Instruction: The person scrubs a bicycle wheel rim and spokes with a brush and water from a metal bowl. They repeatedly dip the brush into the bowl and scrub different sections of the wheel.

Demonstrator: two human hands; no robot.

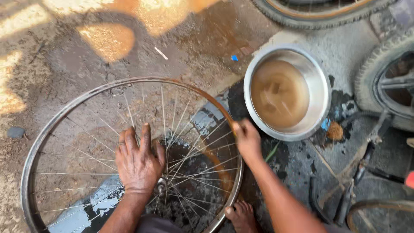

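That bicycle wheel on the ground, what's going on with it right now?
A person is working on a bare spoked bicycle wheel that lies flat on wet, dirty ground. The left hand rests palm down on the spokes near the hub, and the right hand has a grip on the rim at its right edge. A steel bowl of murky brown water sits just beyond the rim. Tyred wheels lie along the top and right edges, and a bare foot shows below.

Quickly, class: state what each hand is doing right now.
Left hand: open, flat on the wheel spokes.
Right hand: closed, gripping the wheel rim.
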